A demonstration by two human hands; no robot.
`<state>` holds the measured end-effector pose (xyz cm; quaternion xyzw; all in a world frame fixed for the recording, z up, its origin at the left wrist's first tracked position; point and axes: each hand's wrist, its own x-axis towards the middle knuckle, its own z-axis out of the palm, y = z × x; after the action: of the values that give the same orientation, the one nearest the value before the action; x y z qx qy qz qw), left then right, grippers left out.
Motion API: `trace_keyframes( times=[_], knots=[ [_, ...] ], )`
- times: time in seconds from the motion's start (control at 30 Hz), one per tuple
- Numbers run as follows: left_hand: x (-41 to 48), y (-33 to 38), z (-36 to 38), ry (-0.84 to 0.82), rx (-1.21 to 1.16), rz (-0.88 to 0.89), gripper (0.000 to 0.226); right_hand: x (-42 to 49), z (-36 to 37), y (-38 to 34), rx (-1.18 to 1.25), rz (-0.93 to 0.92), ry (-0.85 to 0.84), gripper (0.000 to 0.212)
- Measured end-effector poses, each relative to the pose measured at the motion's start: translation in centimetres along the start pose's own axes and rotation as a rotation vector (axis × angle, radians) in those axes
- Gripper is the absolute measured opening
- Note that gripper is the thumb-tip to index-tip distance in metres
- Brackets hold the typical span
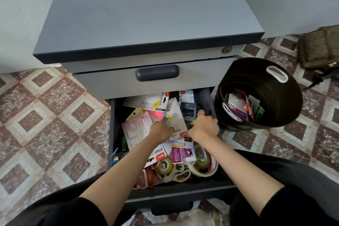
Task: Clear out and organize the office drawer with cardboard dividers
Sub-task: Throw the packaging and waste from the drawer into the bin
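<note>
The open lower drawer [112, 126] of a grey pedestal cabinet is full of mixed stationery. A white stapler-set pack [176, 113] lies on top near the middle. My left hand [162, 129] reaches onto that pack, fingers on its left edge. My right hand [204, 126] is curled at the drawer's right side; what its fingers hold is hidden. A pink pack [137, 128] lies at the left, tape rolls [166, 167] sit near the front, and a purple KREAT box [177, 156] lies between.
A black round bin [286, 108] with several discarded packs stands on the floor right of the drawer. The upper drawer [156, 82] is closed. A brown bag [319, 47] lies at the far right. Patterned tile floor surrounds the cabinet.
</note>
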<state>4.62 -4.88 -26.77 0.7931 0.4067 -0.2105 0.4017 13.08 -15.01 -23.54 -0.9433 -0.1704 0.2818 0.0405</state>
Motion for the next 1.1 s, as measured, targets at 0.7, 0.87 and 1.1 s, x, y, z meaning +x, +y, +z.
trace_keyframes(
  times=[0.7, 0.87, 1.1],
  knots=[
    [0.6, -0.9, -0.6, 0.072, -0.54, -0.142, 0.048, 0.5, -0.9, -1.6, 0.413, -0.239, -0.167, 0.061],
    [1.7, -0.5, -1.1, 0.075, -0.669, -0.199, 0.051, 2.1, 0.6, -1.5, 0.405, -0.177, -0.132, 0.057],
    [2.6, -0.1, -1.0, 0.059, -0.693, -0.201, 0.052, 3.2, 1.5, -1.0, 0.448, -0.141, -0.128, 0.056]
  ],
)
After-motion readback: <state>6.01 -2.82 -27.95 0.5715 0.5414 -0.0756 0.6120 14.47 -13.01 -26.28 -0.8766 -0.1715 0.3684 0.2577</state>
